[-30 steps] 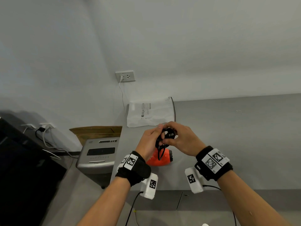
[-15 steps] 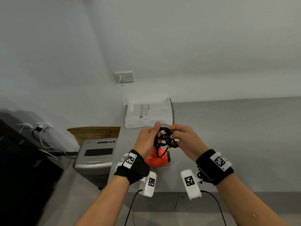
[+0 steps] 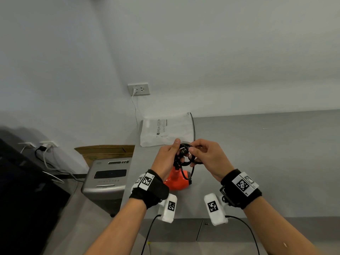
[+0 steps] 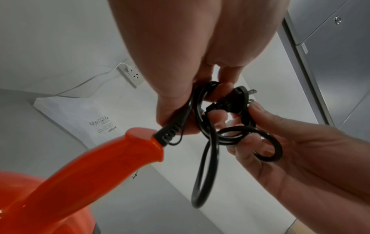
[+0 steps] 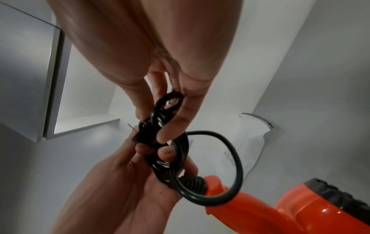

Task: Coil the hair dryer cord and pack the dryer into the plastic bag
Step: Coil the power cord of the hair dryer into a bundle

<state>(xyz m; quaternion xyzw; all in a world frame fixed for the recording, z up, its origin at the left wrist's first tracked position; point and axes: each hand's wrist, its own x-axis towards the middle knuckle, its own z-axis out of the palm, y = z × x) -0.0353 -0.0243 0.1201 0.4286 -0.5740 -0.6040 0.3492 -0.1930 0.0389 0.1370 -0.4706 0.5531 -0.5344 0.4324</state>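
The orange hair dryer (image 3: 177, 182) sits below my hands near the table's left edge, its handle (image 4: 100, 166) pointing up at my left hand. Its black cord (image 3: 185, 156) is gathered in small loops between both hands. My left hand (image 3: 176, 150) grips the cord bundle just past the handle's strain relief (image 4: 168, 136). My right hand (image 3: 193, 152) pinches the loops and the plug (image 4: 238, 101). One loose loop (image 5: 230, 166) hangs down. The white plastic bag (image 3: 165, 131) lies flat on the table behind my hands, against the wall.
The grey table (image 3: 266, 153) stretches away to the right. A silver shredder (image 3: 106, 181) and a cardboard box (image 3: 106, 150) stand on the floor left of the table. A wall socket (image 3: 138, 88) with a white cable is above the bag.
Both hands have kept hold of the cord. The right hand has turned and shifted its fingers round the bundle, and a loop now hangs down in front of the dryer.
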